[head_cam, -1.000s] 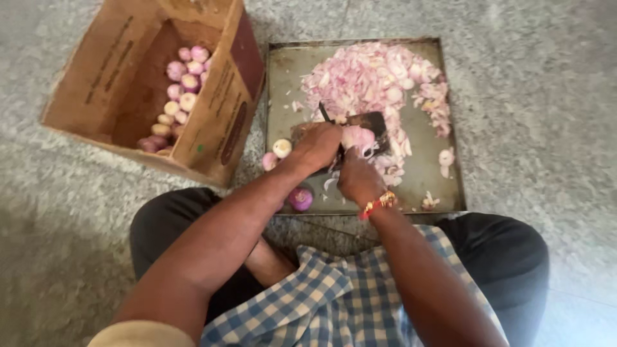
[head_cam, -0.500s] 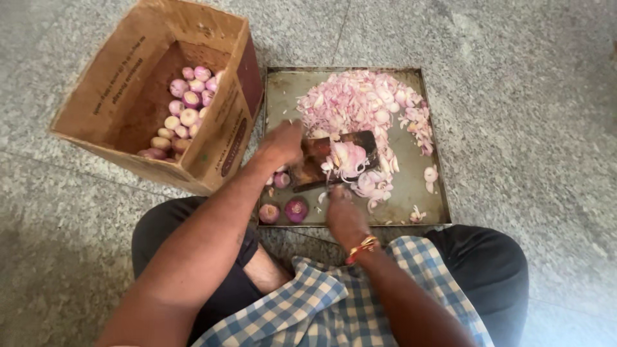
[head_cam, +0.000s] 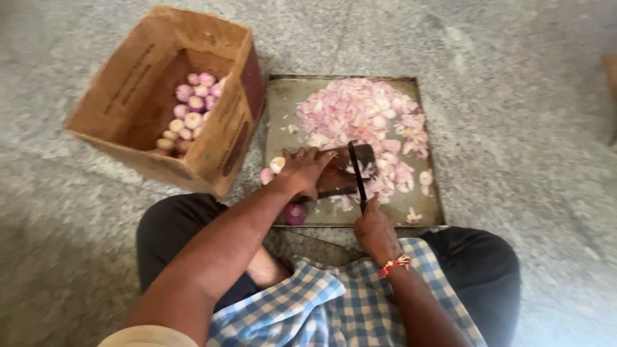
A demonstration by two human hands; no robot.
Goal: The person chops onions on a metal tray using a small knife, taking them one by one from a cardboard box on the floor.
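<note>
Here, near the middle of the frame, the left hand [head_cam: 303, 170] lies with fingers curled down over something on a small dark chopping board [head_cam: 340, 175], the fingertips pointing right toward the blade; what it pins there is hidden under the palm. Just to its right the knife [head_cam: 355, 172] stands on edge, a thin dark blade running from the board down toward the lower centre, where the right hand [head_cam: 376, 232] is wrapped tight about its handle; a red and gold thread bracelet [head_cam: 396, 263] sits on that wrist. The board rests in a flat, square metal tray [head_cam: 283, 109] on the grey stone floor [head_cam: 514, 128]. A heap of sliced onion [head_cam: 366, 119], pale pink and white in thin curled pieces, fills the tray's upper and right parts and spills down past the board. Left of the left hand lie a few whole peeled onions [head_cam: 273, 168], small, round and pale pink, and a darker purple one [head_cam: 295, 214] sits at the tray's lower edge below the wrist. At upper left, touching the tray's side, an open cardboard box [head_cam: 128, 90] holds more peeled onions [head_cam: 189, 109].
</note>
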